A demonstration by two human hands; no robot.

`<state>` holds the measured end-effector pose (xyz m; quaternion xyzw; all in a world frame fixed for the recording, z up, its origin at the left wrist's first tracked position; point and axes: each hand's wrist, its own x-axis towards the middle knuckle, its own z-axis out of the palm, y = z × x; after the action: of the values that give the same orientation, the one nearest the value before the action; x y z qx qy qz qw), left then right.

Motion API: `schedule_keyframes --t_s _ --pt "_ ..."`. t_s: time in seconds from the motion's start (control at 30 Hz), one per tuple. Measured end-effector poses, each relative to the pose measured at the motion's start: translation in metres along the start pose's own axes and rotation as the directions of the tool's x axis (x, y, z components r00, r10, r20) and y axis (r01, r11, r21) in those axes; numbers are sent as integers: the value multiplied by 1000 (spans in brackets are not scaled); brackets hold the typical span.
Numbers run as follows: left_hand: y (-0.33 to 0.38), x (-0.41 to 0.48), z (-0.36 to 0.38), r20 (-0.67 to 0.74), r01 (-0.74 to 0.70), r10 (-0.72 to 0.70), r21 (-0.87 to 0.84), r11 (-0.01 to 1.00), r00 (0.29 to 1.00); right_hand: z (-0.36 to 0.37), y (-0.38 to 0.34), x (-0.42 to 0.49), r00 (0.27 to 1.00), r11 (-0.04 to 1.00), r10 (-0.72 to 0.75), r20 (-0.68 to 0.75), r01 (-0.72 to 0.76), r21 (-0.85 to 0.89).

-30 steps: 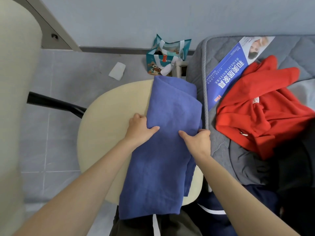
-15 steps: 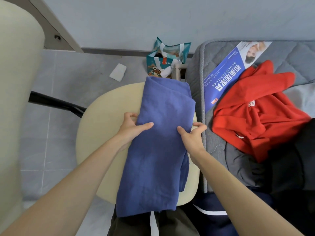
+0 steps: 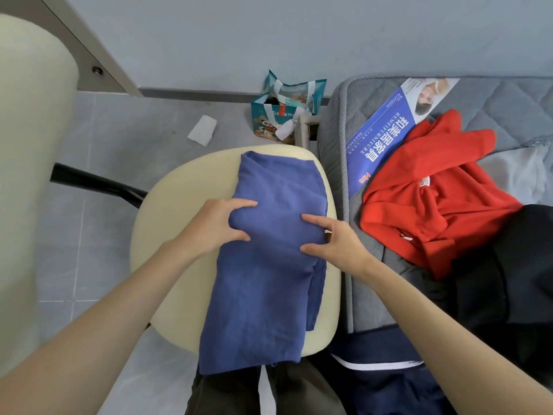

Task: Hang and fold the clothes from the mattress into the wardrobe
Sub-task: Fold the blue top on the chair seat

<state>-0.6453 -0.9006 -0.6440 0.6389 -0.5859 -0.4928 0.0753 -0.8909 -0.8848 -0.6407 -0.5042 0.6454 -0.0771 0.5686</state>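
Observation:
A blue garment (image 3: 269, 283), folded into a long strip, lies lengthwise on the cream chair seat (image 3: 176, 235). My left hand (image 3: 218, 226) pinches its left edge at mid-length, thumb and fingers around the cloth. My right hand (image 3: 335, 241) grips the right edge at the same height. On the grey mattress (image 3: 502, 100) to the right lie a red sweatshirt (image 3: 431, 193), a dark grey garment (image 3: 404, 271) and black clothes (image 3: 508, 280). A navy garment (image 3: 386, 381) hangs off the mattress near my legs.
A blue printed label (image 3: 386, 133) lies on the mattress. A teal paper bag (image 3: 284, 109) and a white scrap (image 3: 203, 130) sit on the grey tiled floor by the wall. The chair's black arm (image 3: 95, 184) points left. A cream panel (image 3: 27, 175) fills the left edge.
Both hands have closed in from the sides of the blue garment onto its middle, bunching the cloth between them. The view has tilted slightly downward.

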Motion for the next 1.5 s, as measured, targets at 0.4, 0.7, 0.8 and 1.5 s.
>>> schedule_keyframes --t_s 0.4,0.7,0.8,1.5 --pt "58 -37 -61 -359 -62 158 265 962 920 -25 -80 -32 888 873 -346 -302 187 -450" --pt "104 -54 -122 -564 -326 457 322 889 688 -68 -165 -38 647 738 -655 -389 439 -513" --pt "91 -59 -112 -483 -369 516 370 853 708 -66 -155 -35 702 705 -676 -223 527 -475" --pt "-26 -82 15 -122 289 -392 -486 825 912 22 -28 -29 994 994 107 28 -107 -17"
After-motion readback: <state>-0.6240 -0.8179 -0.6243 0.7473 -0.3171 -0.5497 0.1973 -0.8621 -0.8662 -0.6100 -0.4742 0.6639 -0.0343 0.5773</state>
